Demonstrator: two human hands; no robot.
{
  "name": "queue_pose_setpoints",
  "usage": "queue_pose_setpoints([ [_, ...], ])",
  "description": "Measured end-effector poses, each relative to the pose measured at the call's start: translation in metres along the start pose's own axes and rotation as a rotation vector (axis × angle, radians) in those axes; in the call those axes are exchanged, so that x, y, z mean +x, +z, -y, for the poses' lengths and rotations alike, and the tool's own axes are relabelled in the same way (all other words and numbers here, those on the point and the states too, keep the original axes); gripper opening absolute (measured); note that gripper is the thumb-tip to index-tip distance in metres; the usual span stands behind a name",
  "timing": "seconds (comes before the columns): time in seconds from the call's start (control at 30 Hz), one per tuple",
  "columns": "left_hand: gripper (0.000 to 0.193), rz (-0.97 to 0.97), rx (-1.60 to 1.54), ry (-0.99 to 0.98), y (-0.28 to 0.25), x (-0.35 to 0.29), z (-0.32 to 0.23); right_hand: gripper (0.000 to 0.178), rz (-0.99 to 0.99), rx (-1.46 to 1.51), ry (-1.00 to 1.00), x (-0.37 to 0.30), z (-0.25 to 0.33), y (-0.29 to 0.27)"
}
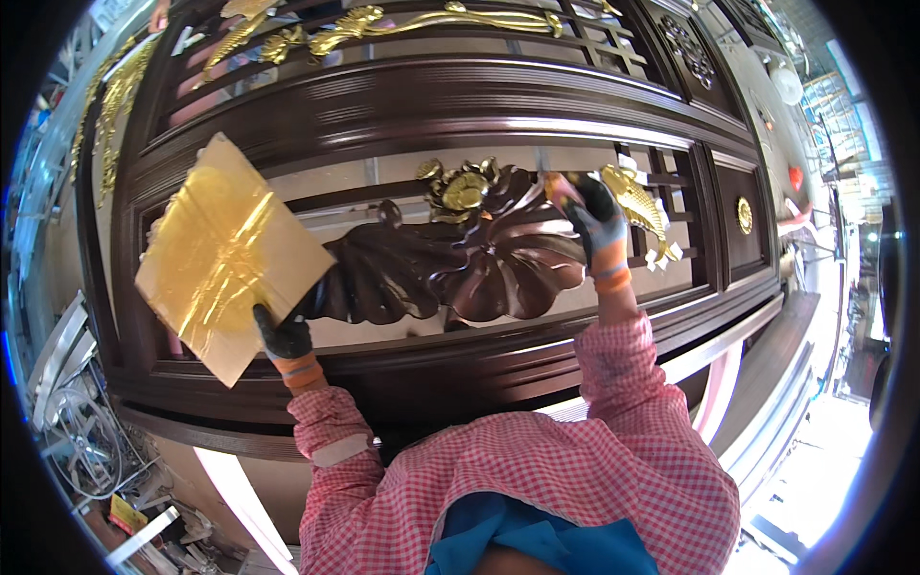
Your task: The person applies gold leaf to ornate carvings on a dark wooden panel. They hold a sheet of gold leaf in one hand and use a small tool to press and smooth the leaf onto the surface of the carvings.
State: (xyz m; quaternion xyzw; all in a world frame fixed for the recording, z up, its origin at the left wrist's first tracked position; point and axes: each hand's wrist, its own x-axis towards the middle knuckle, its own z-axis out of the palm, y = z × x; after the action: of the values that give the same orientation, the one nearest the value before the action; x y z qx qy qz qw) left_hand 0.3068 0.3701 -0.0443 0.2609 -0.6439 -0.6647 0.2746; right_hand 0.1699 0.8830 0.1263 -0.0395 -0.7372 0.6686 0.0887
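Gripped at its lower corner by my left hand, a square piece of cardboard is smeared with shiny gold paint. My left hand's glove is black and grey with an orange cuff. My right hand, gloved alike, is closed around a small pinkish thing whose kind I cannot make out. It hovers by the right edge of a dark brown carved leaf with wavy rims. A gold carved flower sits above that leaf. Just right of my right hand is a gold carved fish.
The carvings belong to a large dark brown panel frame with slats. Along its top runs more gold carving, and a gold round ornament decorates its right side. Metal scrap and a wheel lie at the lower left.
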Motion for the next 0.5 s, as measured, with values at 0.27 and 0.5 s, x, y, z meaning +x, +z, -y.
queue_pose_setpoints([
  [0.27, 0.067, -0.062, -0.099, 0.237, 0.04, 0.022, -0.016, 0.035, 0.093, -0.964, -0.081, 0.053, -0.036, 0.03],
  [0.5, 0.066, 0.052, 0.613, 0.692, 0.031, 0.028, 0.001, 0.033, 0.293, -1.336, -0.068, 0.065, -0.048, 0.054],
])
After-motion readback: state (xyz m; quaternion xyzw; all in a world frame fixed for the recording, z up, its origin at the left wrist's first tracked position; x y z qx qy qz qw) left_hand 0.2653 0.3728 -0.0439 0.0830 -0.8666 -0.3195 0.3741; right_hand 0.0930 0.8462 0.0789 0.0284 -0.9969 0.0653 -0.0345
